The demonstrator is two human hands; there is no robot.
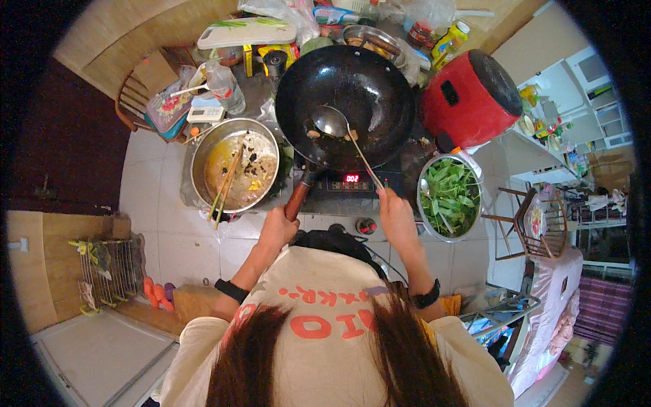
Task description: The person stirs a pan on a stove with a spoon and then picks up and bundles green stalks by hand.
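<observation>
My left hand [280, 227] grips the brown wooden handle [297, 200] of a black wok [325, 71], which sits on an induction cooktop [351, 184] with a lit display. My right hand [395, 213] holds a long-handled metal ladle [331, 122]. Its bowl rests inside the wok, near the middle. Several small pale pieces, perhaps garlic [314, 134], lie beside the ladle in a shiny film that looks like oil. To the right of my right hand, a metal bowl [419, 196] holds green leaves [450, 193].
Left of the wok, a steel pot [195, 179] contains brownish liquid with dark bits, chopsticks [231, 180] across it. A red rice cooker [465, 107] stands at the right. Behind are a cutting board [244, 35] with green stalks and a yellow bottle [450, 39]. A kitchen scale [205, 113] sits left.
</observation>
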